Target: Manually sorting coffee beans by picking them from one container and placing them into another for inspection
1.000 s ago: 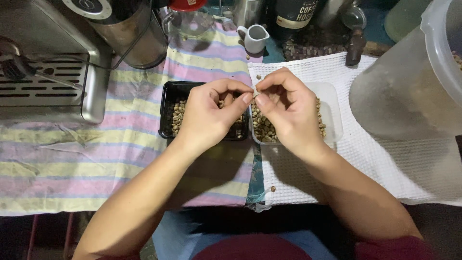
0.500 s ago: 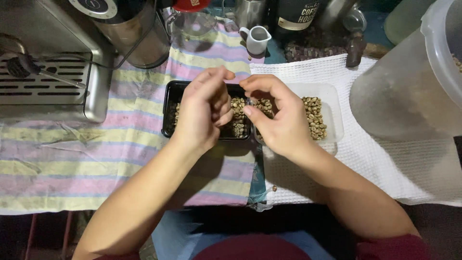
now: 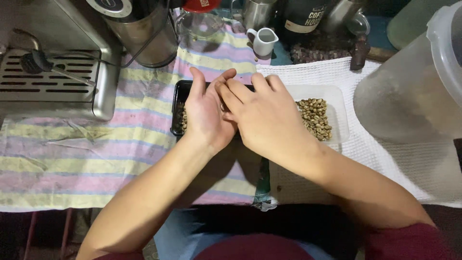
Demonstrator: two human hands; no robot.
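Note:
My left hand (image 3: 206,113) lies over a black tray (image 3: 179,94) of pale beans, fingers stretched out and together. My right hand (image 3: 262,115) rests beside it, its fingertips touching the left hand's fingers above the black tray. Right of my hands sits a clear plastic tray (image 3: 338,102) with a heap of pale green beans (image 3: 315,118). Whether either hand pinches a bean is hidden by the fingers.
A striped cloth (image 3: 96,159) covers the table on the left and a white waffle towel (image 3: 423,168) on the right. A steel machine with a drip grille (image 3: 53,77) stands far left. A small white jug (image 3: 263,41), metal cups and a large translucent lidded container (image 3: 409,91) ring the back and right.
Both hands have dropped from a raised pinch above the trays and shifted left; the fingers have straightened over the black tray, uncovering the beans in the clear tray.

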